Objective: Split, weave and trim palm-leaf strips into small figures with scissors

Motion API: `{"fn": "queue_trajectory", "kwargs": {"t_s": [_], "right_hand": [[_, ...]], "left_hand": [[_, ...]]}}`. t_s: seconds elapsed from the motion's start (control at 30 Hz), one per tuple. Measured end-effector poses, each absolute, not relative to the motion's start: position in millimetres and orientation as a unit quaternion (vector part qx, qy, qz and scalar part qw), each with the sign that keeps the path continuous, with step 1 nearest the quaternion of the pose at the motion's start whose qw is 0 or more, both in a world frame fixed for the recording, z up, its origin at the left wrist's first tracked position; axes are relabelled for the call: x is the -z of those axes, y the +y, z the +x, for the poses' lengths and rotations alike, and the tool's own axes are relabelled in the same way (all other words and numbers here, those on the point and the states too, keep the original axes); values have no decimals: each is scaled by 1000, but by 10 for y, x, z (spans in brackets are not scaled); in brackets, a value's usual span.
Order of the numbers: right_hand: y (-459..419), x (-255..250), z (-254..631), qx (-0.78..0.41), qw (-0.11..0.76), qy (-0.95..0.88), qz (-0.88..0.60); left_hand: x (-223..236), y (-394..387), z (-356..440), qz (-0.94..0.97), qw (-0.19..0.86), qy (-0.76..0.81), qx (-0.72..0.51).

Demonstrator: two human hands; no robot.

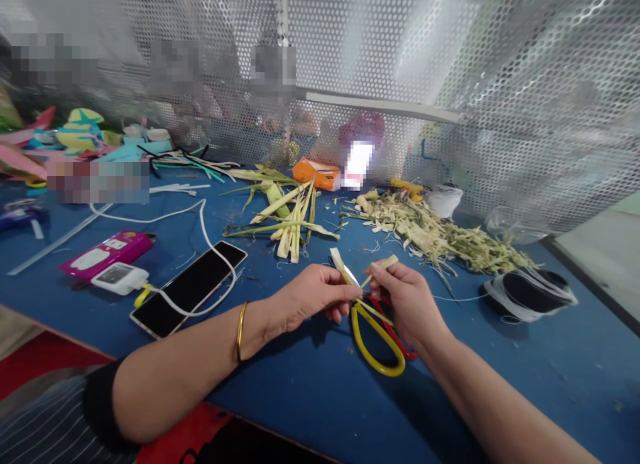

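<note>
My left hand (320, 292) pinches a pale green plant strip (338, 261) that sticks up past the fingers. Close beside it, my right hand (403, 294) is closed on another pale strip (391, 262), which crosses between the two hands. A pair of scissors (379, 367) with one yellow and one red handle lies on the blue table just below the fingers; its blades are partly hidden behind them. Beyond my hands rests a loose pile of pale green stalks (290, 231). Whether the two strips join is hidden by the fingers.
Plant scraps (435, 231) are heaped at the back right, near a spool of white thread (530, 294). A black phone (193, 287), a white cable and a purple packet (107, 254) lie on the left. An orange packet (316, 174) stands before the perforated screen (370, 51).
</note>
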State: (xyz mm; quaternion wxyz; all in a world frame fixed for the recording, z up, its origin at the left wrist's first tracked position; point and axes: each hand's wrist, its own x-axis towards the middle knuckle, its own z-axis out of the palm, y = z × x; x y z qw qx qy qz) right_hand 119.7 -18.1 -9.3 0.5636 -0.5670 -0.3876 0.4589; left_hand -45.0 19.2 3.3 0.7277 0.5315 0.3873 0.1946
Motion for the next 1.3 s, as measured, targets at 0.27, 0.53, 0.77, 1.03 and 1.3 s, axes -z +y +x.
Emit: {"fn": "queue_trajectory", "kwargs": {"t_s": [0.27, 0.53, 0.77, 1.03, 1.3], "right_hand": [[-324, 28, 1269, 129, 434, -736, -503], [-348, 128, 1114, 219, 198, -886, -357], [-400, 140, 1088, 144, 274, -887, -341], [-433, 149, 996, 122, 265, -902, -319], [-366, 74, 1140, 197, 321, -791, -482]], "left_hand": [[-29, 242, -474, 426, 791, 347, -271], [5, 252, -439, 395, 781, 366, -318], [18, 192, -407, 405, 774, 348, -341], [45, 184, -389, 391, 772, 365, -343], [-69, 275, -469, 390, 774, 376, -328]]}}
